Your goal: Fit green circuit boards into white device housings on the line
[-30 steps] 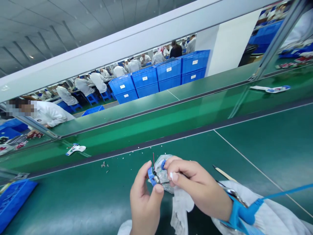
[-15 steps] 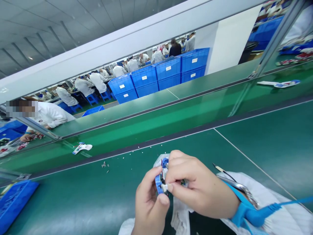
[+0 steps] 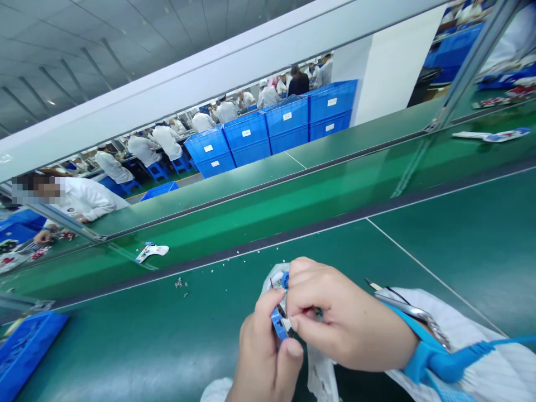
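Observation:
Low in the middle, my left hand is closed, thumb and fingers gripping a small blue plastic part by its sides. My right hand comes in from the right and pinches a small white piece against the open face of that part. Behind the fingers shows a white plastic housing with a round blue piece and a thin dark red wire. Its lower white end hangs beneath my hands. The right fingers hide most of the inside. A blue strap circles my right wrist.
White crumbs and metal bits lie on the green bench. A blue bin stands at left. White housings lie on the green belt behind. Several people in white coats work beyond stacked blue crates.
Both hands have shifted slightly right, and the blue part has tilted between the left fingers. The white housings on the belt have moved right.

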A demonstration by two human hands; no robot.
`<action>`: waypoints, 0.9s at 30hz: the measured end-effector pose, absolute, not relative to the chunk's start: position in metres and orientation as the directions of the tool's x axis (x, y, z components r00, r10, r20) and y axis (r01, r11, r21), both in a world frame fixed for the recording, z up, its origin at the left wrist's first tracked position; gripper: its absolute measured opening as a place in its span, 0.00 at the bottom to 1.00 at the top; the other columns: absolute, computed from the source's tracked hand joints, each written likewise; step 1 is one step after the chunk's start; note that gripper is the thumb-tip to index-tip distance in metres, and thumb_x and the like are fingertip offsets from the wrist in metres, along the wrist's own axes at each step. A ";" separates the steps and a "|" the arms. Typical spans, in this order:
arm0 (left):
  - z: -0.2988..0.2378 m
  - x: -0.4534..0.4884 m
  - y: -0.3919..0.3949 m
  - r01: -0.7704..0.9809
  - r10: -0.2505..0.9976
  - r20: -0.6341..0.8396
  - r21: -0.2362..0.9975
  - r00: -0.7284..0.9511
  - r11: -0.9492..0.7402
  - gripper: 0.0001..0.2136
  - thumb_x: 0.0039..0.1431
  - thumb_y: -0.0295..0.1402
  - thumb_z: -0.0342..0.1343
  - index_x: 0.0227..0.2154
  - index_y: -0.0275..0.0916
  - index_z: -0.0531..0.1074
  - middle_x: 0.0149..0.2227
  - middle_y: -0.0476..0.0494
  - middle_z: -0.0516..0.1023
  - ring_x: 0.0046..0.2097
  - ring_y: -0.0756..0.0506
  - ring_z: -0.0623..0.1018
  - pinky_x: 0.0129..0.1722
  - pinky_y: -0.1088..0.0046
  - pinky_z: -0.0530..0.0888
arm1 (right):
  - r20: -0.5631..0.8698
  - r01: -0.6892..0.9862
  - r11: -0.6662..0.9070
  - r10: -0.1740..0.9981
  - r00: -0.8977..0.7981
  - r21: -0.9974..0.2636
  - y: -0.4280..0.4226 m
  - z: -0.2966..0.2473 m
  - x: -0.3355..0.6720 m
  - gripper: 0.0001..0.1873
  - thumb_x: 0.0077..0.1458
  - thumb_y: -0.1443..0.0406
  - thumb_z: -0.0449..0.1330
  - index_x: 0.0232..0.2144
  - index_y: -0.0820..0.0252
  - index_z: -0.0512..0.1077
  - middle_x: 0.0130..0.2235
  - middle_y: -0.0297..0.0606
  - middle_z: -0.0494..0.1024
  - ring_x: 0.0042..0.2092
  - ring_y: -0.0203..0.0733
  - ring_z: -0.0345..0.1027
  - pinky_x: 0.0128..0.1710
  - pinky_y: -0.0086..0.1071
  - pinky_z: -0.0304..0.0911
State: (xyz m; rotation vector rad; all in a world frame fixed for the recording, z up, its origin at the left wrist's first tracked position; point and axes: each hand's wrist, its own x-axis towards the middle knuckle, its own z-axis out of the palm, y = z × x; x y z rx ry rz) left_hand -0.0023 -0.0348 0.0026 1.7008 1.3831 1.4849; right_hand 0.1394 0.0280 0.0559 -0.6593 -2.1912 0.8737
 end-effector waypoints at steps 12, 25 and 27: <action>0.013 0.016 -0.035 0.923 0.861 0.508 0.328 0.009 -0.203 0.18 0.61 0.41 0.41 0.49 0.35 0.58 0.31 0.31 0.79 0.25 0.35 0.77 0.25 0.62 0.68 | 0.370 0.224 0.627 0.670 -0.644 -0.746 0.029 0.058 0.147 0.12 0.45 0.74 0.49 0.16 0.59 0.52 0.18 0.31 0.59 0.27 0.36 0.51 0.30 0.32 0.50; 0.013 0.015 -0.027 1.000 0.876 0.483 -0.005 0.006 -0.004 0.13 0.63 0.31 0.37 0.47 0.31 0.56 0.26 0.36 0.77 0.24 0.40 0.77 0.24 0.66 0.70 | 0.180 0.363 0.349 0.887 -0.424 -0.864 0.017 0.049 0.128 0.16 0.52 0.72 0.51 0.15 0.61 0.61 0.20 0.32 0.66 0.30 0.37 0.59 0.33 0.31 0.53; 0.013 0.015 -0.027 0.999 0.859 0.512 -0.037 0.016 0.003 0.12 0.63 0.30 0.38 0.47 0.30 0.56 0.28 0.35 0.77 0.24 0.40 0.76 0.25 0.66 0.70 | 0.220 0.374 0.375 0.892 -0.396 -0.849 0.014 0.047 0.125 0.15 0.53 0.71 0.50 0.16 0.61 0.62 0.22 0.34 0.67 0.31 0.38 0.60 0.33 0.32 0.54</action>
